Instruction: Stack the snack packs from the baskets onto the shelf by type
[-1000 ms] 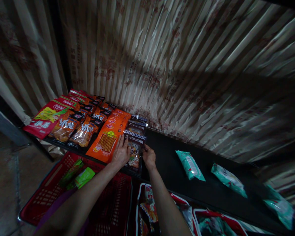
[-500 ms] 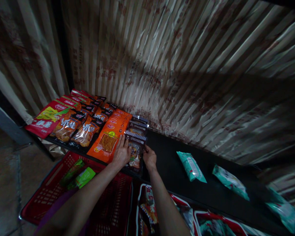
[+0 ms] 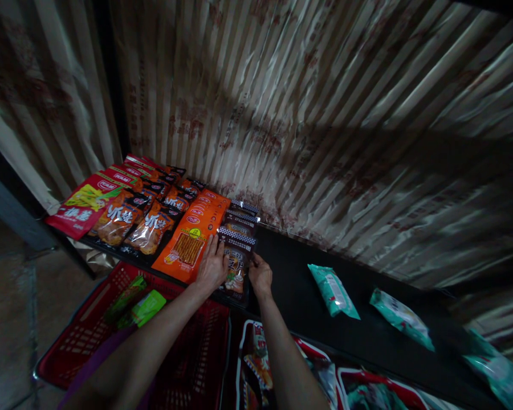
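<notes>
On the black shelf lies a row of dark snack packets (image 3: 234,267) with checkered top strips, overlapping one behind another. My left hand (image 3: 212,266) rests over the seam between the front dark packet and an orange snack packet (image 3: 183,248), fingers stretched out and thumb on the dark one. At the opposite side, my right hand (image 3: 260,275) has its fingers bent together at the dark packet's right edge, seemingly pinching it. The orange packets also overlap in a row, with pictures of brown sticks on the front one.
Red snack packets (image 3: 83,206) and black-and-orange packets (image 3: 151,228) fill the shelf's left end. Teal packets (image 3: 333,290) lie spaced along the black shelf (image 3: 290,285) to the right. Below stand a red basket (image 3: 79,319) with green packets and further baskets of packets. A wrinkled sheet (image 3: 282,114) hangs behind.
</notes>
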`<move>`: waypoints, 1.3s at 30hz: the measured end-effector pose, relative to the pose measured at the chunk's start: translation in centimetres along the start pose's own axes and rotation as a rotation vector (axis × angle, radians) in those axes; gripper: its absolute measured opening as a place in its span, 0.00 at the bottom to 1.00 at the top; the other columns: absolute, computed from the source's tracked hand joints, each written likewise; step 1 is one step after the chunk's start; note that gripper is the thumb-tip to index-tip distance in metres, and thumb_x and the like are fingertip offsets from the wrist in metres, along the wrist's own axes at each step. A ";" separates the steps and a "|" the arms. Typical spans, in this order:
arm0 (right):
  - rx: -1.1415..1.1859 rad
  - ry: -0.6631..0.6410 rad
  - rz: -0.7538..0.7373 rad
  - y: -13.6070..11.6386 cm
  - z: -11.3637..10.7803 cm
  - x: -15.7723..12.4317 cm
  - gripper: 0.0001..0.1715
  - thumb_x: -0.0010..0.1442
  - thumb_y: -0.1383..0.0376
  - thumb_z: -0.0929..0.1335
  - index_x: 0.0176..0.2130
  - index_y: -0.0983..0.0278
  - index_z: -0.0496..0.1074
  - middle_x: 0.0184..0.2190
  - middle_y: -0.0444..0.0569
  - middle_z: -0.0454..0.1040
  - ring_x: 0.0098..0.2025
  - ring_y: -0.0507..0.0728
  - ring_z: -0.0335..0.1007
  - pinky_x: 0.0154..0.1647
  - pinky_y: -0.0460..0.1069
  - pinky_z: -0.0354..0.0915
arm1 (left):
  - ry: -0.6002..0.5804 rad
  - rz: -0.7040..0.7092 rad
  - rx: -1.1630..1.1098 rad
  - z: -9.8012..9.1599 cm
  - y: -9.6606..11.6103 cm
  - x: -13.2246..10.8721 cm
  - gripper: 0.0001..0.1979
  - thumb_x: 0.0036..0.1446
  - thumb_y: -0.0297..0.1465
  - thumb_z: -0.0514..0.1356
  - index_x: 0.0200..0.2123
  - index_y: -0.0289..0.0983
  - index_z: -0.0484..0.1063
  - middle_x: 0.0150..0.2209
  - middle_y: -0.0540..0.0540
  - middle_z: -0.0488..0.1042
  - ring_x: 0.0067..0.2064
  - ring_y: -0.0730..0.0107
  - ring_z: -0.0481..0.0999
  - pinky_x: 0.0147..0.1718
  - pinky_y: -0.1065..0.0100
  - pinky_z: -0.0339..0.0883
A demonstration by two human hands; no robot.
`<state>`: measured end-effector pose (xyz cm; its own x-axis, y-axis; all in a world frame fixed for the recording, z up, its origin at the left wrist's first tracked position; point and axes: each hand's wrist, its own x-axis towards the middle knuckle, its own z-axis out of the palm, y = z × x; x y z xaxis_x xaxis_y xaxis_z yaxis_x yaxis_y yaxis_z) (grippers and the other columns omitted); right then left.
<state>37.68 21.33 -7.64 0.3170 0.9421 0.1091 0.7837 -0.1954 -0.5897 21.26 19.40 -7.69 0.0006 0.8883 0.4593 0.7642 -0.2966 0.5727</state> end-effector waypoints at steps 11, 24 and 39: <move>0.042 0.005 -0.010 0.6 0.4 0.1 0.23 0.57 0.65 0.61 0.51 0.64 0.71 0.44 0.51 0.77 0.44 0.56 0.75 0.45 0.48 0.67 | -0.033 0.016 -0.055 -0.1 0.1 0.0 0.24 0.62 0.32 0.46 0.59 0.29 0.60 0.64 0.36 0.55 0.66 0.56 0.49 0.61 0.52 0.55; 0.075 -0.048 0.045 -0.1 -0.1 0.3 0.23 0.56 0.66 0.62 0.51 0.62 0.71 0.45 0.49 0.77 0.45 0.56 0.74 0.46 0.48 0.67 | -0.030 0.004 -0.076 0.1 -0.1 0.0 0.25 0.61 0.31 0.46 0.60 0.28 0.58 0.65 0.35 0.53 0.67 0.55 0.47 0.61 0.51 0.55; 0.047 -0.027 0.013 0.0 0.0 0.0 0.23 0.56 0.66 0.62 0.51 0.62 0.71 0.40 0.49 0.78 0.41 0.54 0.75 0.41 0.46 0.67 | 0.017 -0.010 -0.052 0.1 -0.1 0.2 0.23 0.61 0.30 0.47 0.58 0.27 0.60 0.66 0.36 0.49 0.68 0.54 0.41 0.62 0.51 0.51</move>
<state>37.74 21.35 -7.62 0.3123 0.9466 0.0799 0.7534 -0.1956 -0.6278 21.25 19.67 -7.75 -0.0183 0.8854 0.4645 0.7297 -0.3058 0.6116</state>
